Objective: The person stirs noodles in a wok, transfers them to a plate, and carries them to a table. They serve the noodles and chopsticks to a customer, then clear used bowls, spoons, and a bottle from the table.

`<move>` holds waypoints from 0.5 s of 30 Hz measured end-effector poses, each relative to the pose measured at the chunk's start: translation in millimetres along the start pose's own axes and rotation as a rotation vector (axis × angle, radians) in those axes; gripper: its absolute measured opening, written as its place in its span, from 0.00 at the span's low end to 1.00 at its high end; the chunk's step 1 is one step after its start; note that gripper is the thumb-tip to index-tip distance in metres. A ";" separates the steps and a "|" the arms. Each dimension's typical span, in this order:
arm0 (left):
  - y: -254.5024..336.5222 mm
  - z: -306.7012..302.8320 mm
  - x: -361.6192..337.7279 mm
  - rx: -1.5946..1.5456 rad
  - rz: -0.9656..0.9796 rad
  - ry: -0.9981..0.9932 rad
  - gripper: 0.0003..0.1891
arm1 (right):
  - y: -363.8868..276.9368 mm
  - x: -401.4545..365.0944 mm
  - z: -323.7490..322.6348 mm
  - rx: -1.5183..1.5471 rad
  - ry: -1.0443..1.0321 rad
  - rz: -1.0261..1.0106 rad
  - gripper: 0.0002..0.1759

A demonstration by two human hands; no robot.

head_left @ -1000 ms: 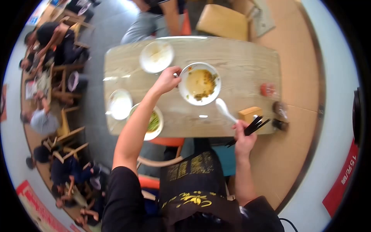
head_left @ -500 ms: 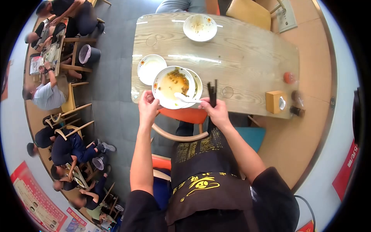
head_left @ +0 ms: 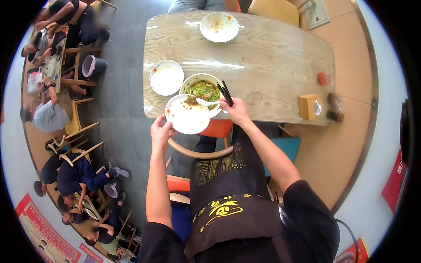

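My left hand (head_left: 161, 131) grips the rim of a tilted white bowl (head_left: 187, 119), with brown bits near its upper edge. Under and behind that edge, a second bowl (head_left: 186, 84) holds green and brown food scraps. A white spoon (head_left: 206, 102) and black chopsticks (head_left: 225, 93) are in my right hand (head_left: 235, 110); the spoon reaches over the second bowl. To the left on the table sits a small white bowl (head_left: 166, 78). Farther back stands a larger, stained white bowl (head_left: 219, 27).
The wooden table (head_left: 280, 57) bears a tissue box (head_left: 309, 107) and condiment jars at its right end. An orange chair (head_left: 217, 128) stands at the near edge. Several people sit on the left, near a bin (head_left: 94, 66).
My left hand has drawn its bowl down and tilted it, uncovering the scraps in the second bowl. Brown liquid and bits have mostly left the tilted bowl.
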State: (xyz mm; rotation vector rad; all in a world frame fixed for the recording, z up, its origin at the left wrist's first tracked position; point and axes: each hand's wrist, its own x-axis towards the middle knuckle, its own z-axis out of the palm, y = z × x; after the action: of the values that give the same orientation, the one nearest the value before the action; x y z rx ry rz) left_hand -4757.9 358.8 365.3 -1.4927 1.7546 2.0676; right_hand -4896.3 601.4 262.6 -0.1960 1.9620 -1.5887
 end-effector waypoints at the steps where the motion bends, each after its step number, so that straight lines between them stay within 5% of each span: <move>1: -1.1 0.3 -0.2 -0.010 -0.010 -0.004 0.21 | -3.5 -0.8 2.3 0.009 -0.007 -0.004 0.09; 6: -11.8 3.0 2.7 -0.045 -0.066 -0.031 0.20 | 10.2 -2.3 25.5 0.001 -0.080 0.010 0.09; 10: -11.2 4.2 -1.4 -0.019 -0.084 -0.006 0.20 | -8.4 -2.0 14.3 -0.084 0.055 0.017 0.08; 13: -12.6 1.8 -3.7 0.029 0.027 -0.052 0.19 | 24.1 -1.5 30.5 0.134 -0.054 -0.007 0.14; 15: -11.5 3.9 -1.2 0.011 0.048 0.008 0.18 | 23.9 -7.3 28.9 -0.127 0.020 -0.068 0.16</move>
State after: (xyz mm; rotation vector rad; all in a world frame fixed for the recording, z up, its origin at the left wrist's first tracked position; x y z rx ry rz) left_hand -4753.0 366.6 357.3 -1.4725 1.8192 2.0728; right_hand -4869.1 587.1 240.0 -0.3018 2.0939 -1.5143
